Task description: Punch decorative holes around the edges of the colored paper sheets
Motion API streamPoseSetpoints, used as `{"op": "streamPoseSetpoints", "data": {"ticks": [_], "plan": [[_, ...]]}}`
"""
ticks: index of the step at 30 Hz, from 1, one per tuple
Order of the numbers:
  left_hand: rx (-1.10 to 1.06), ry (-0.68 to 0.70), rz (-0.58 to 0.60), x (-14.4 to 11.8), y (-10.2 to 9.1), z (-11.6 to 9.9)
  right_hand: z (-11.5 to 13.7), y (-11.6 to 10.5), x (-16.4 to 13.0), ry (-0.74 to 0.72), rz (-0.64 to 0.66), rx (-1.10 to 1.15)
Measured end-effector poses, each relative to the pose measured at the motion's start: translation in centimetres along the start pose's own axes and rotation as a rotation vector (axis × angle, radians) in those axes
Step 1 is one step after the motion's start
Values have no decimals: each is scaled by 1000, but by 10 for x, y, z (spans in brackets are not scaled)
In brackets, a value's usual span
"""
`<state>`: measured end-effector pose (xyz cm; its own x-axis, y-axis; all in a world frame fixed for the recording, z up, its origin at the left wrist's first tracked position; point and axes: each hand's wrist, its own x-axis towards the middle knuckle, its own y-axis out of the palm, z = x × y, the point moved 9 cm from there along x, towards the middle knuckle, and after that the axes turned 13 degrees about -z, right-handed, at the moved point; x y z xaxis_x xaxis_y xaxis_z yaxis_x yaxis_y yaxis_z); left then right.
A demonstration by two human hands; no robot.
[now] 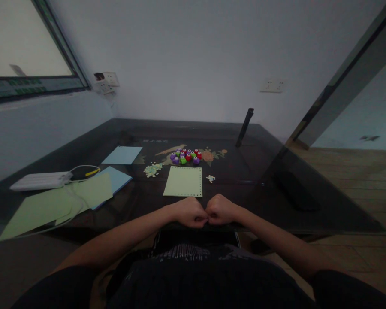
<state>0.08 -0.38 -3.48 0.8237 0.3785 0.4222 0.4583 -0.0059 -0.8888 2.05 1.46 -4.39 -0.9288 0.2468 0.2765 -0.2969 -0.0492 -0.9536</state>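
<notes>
My left hand point(190, 212) and my right hand point(222, 209) rest at the table's near edge. Both are closed into fists, knuckles touching, and nothing shows in either. Just beyond them lies a pale yellow-green sheet point(183, 182) with small marks along its borders. Left of the sheet is a heap of small pale green pieces point(152, 170), like jigsaw pieces. A smaller cluster of whitish pieces point(210, 178) sits to its right. Behind the sheet stand several small purple, green and red toys point(188, 157) with white, eye-like tops.
The dark glossy table point(244, 171) has a bird-and-flower print. On the left are a white device point(40, 181) with a cable, yellow-green sheets point(48, 206) and a light blue sheet point(123, 155). A black upright object point(245, 126) stands back right. A dark flat object point(296, 191) lies right.
</notes>
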Motion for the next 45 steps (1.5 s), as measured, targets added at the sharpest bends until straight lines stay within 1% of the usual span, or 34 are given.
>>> {"op": "streamPoseSetpoints", "data": {"ticks": [6, 17, 24, 28, 35, 45], "plan": [[12, 3, 19, 1, -1, -1, 0, 0, 0, -1, -22, 14], [2, 7, -18, 4, -7, -3, -1, -1, 0, 14, -27, 36], [3, -21, 6, 3, -5, 0, -2, -2, 0, 17, -41, 33], [-18, -18, -12, 2, -6, 1, -1, -2, 1, 14, -30, 27], [-32, -42, -61, 4, -12, 6, -6, -2, 1, 31, -67, 29], [-1, -37, -84, 5, -13, 7, -8, -5, 1, 34, -121, 14]]}}
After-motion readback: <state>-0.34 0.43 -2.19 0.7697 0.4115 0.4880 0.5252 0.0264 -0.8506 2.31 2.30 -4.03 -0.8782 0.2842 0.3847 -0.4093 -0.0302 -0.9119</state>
